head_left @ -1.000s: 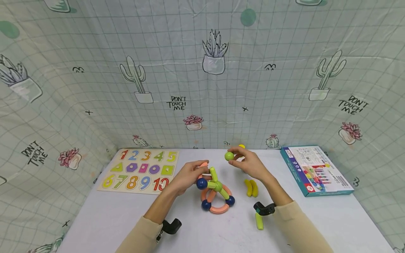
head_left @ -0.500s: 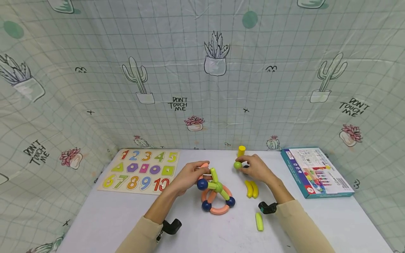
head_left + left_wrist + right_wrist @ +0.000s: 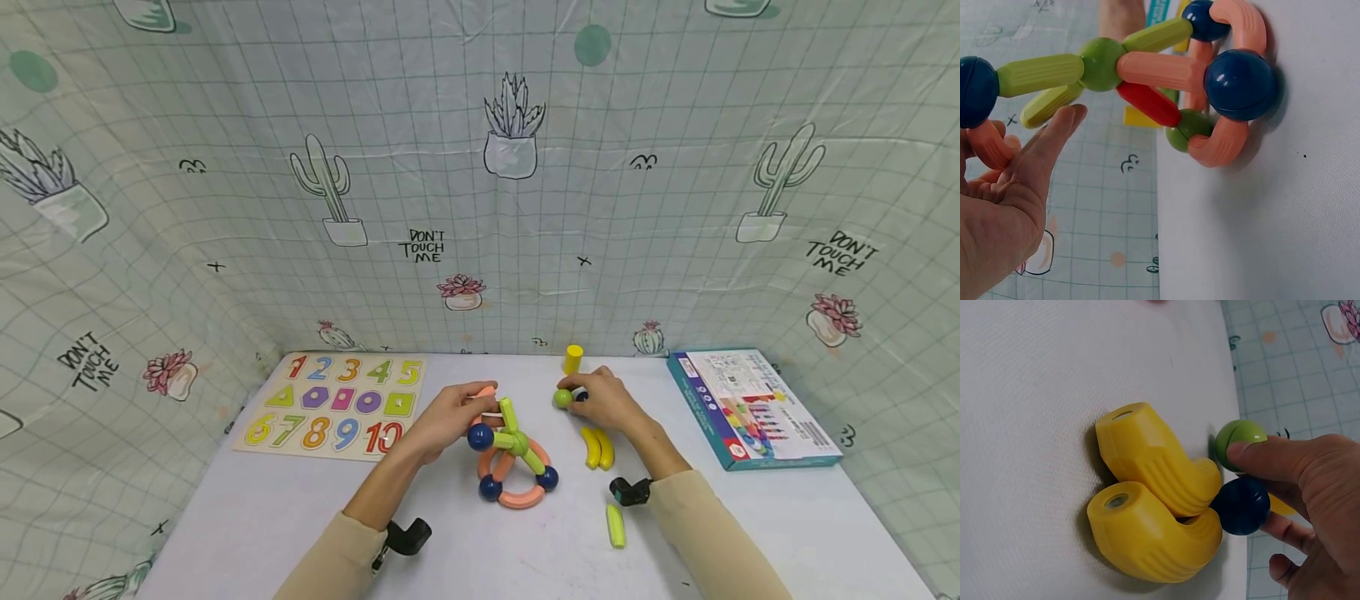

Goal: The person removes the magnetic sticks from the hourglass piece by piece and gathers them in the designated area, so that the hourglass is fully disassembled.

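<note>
In the head view my left hand (image 3: 444,421) holds a coral curved rod (image 3: 991,145) at the upper left of a magnetic stick-and-ball structure (image 3: 517,443). That structure has a ring of coral curved rods with dark blue balls below, and lime sticks meeting at a green ball (image 3: 1102,64) above. A red stick (image 3: 1150,103) shows inside it in the left wrist view. My right hand (image 3: 606,402) pinches a loose green ball (image 3: 1239,445) low over the table. Right beside it is a dark blue ball (image 3: 1244,505), partly hidden by the fingers in the head view.
Two yellow curved rods (image 3: 597,448) lie just in front of the right hand, and a lime stick (image 3: 615,527) is nearer. Behind stands a yellow cylinder (image 3: 573,359). A number puzzle board (image 3: 330,406) lies left; a flat toy box (image 3: 750,408) lies right.
My right hand has carried the green ball right and down toward the table, beside the dark blue ball, uncovering the yellow cylinder. The left hand and the structure stay nearly still.
</note>
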The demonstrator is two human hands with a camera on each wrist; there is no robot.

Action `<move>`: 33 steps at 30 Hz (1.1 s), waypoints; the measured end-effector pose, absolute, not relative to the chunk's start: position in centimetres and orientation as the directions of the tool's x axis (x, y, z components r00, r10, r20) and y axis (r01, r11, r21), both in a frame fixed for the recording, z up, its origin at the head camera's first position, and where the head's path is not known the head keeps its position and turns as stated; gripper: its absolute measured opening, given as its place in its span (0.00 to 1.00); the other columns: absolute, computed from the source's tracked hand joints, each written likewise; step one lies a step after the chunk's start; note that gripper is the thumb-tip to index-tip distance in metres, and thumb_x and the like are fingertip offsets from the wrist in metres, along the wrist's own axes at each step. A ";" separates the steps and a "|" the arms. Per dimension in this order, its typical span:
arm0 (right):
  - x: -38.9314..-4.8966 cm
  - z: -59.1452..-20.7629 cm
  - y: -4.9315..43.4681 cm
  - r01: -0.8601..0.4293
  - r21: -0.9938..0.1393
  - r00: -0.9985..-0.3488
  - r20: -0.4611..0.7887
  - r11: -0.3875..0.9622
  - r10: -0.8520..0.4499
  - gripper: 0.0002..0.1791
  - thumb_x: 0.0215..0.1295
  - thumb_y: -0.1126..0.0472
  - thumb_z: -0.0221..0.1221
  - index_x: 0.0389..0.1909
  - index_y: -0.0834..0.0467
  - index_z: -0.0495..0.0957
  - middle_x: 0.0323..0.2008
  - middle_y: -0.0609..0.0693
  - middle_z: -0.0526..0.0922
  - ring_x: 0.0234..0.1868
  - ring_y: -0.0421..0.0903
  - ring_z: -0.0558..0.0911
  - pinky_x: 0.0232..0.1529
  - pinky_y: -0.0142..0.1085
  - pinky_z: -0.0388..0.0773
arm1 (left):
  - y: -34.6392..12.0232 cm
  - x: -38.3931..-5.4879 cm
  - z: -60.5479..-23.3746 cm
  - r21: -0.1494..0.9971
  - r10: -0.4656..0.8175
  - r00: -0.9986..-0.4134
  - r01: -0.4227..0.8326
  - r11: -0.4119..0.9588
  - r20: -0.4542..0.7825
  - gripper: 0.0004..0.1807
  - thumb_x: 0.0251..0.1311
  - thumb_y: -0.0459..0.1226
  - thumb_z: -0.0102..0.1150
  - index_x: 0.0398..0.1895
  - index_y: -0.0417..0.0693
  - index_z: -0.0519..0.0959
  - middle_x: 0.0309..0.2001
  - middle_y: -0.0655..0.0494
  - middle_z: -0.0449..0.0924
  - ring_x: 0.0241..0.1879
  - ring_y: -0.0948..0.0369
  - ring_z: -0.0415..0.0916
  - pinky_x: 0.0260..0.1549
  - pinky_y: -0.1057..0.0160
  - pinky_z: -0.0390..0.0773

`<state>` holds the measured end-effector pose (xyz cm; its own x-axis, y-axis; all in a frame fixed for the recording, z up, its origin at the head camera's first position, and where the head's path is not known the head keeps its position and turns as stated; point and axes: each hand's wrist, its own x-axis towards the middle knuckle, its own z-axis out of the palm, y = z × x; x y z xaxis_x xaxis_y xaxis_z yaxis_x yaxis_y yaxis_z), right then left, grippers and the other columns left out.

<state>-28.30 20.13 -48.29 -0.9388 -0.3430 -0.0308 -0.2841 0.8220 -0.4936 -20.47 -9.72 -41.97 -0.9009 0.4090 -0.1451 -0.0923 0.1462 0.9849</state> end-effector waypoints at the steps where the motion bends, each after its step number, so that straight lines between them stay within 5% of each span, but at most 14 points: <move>1: -28.3 -48.3 20.1 -0.282 -0.492 -0.939 -0.033 0.823 -0.341 0.19 0.65 0.59 0.67 0.57 0.51 0.82 0.54 0.50 0.85 0.57 0.55 0.70 0.55 0.55 0.68 | -9.7 -20.5 -42.0 0.985 0.409 -0.901 -0.093 0.146 -0.146 0.28 0.77 0.40 0.49 0.74 0.37 0.63 0.56 0.39 0.81 0.52 0.51 0.84 0.51 0.59 0.81; 33: -28.3 -48.5 20.4 -0.236 -0.519 -0.950 -0.056 0.822 -0.308 0.22 0.63 0.61 0.68 0.59 0.53 0.80 0.55 0.52 0.84 0.58 0.55 0.69 0.56 0.54 0.70 | -9.6 -20.4 -42.1 0.985 0.397 -0.906 -0.096 0.146 -0.147 0.28 0.76 0.40 0.50 0.74 0.38 0.63 0.56 0.39 0.81 0.51 0.51 0.84 0.50 0.59 0.81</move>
